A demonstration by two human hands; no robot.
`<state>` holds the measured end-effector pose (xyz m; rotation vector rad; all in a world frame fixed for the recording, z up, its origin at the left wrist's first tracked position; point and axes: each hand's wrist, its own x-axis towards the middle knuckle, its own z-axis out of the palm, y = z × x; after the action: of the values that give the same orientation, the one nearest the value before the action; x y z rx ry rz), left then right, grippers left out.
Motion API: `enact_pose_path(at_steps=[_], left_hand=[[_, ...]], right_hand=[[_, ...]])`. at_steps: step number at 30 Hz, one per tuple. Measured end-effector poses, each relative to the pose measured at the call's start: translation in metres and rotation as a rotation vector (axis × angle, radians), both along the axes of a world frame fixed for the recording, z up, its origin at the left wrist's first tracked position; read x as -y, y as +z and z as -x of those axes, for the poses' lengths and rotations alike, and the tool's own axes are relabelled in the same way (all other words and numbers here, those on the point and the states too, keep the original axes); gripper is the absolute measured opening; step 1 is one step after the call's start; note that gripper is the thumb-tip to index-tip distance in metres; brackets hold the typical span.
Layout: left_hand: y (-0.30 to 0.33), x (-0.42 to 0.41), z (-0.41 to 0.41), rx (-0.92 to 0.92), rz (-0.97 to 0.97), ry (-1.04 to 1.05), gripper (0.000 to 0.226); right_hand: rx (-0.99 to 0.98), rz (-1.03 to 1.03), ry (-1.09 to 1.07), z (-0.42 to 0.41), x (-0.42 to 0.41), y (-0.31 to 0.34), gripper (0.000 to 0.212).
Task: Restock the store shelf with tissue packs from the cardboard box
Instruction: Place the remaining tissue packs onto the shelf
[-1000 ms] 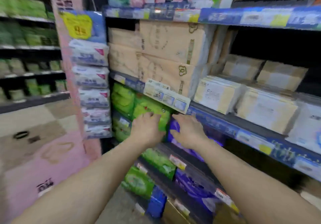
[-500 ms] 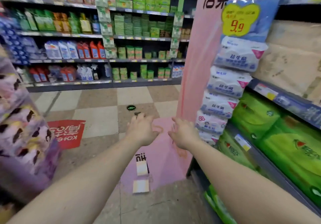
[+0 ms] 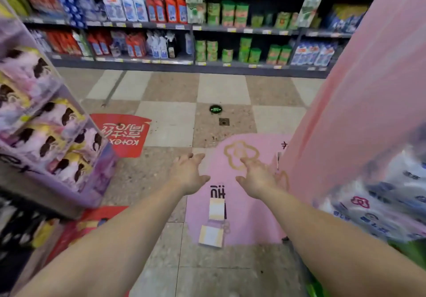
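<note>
Fingers (image 3: 196, 158) of both hands spread, empty; tissue packs (image 3: 391, 204) blurred, cropped rightward.

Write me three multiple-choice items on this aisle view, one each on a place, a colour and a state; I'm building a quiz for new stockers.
1. Where does the red floor sticker lie?
A. Left of the left hand, by the purple display stand
B. Under the right hand
C. On the far shelves

2. What colour is the floor decal below both hands?
A. Green
B. Pink
C. Blue

3. What state are the hands in?
A. Both gripping a tissue pack
B. One holding a box
C. Both open and empty

Answers:
1 A: the red floor sticker sits left of the left hand, next to the purple display stand.
2 B: the floor decal under the hands is pink.
3 C: the left hand and right hand reach out over the floor with fingers spread, nothing in either grip.
</note>
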<state>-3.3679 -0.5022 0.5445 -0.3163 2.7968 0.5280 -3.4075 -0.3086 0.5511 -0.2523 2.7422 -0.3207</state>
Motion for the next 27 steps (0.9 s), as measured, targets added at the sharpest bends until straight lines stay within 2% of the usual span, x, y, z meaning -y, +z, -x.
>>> enact_pose_path(at_steps=[7,16,22,27], left_hand=[[-0.074,0.028,0.084,0.187,-0.046,-0.098,0.072],[-0.215,0.061,0.193,0.377,-0.013,-0.363,0.069],[-0.354,0.062,0.205,0.512,-0.068,-0.360,0.067],[-0.495,0.054,0.190,0.661,-0.147,-0.284,0.066]], right_hand=[[0.223,0.049,-0.117,0.072,0.016,-0.093,0.062],[0.385,0.059,-0.469,0.118,0.029,-0.229,0.059],[0.488,0.133,-0.538,0.119,0.040,-0.355,0.056],[0.606,0.162,-0.662,0.106,0.030,-0.497,0.058]])
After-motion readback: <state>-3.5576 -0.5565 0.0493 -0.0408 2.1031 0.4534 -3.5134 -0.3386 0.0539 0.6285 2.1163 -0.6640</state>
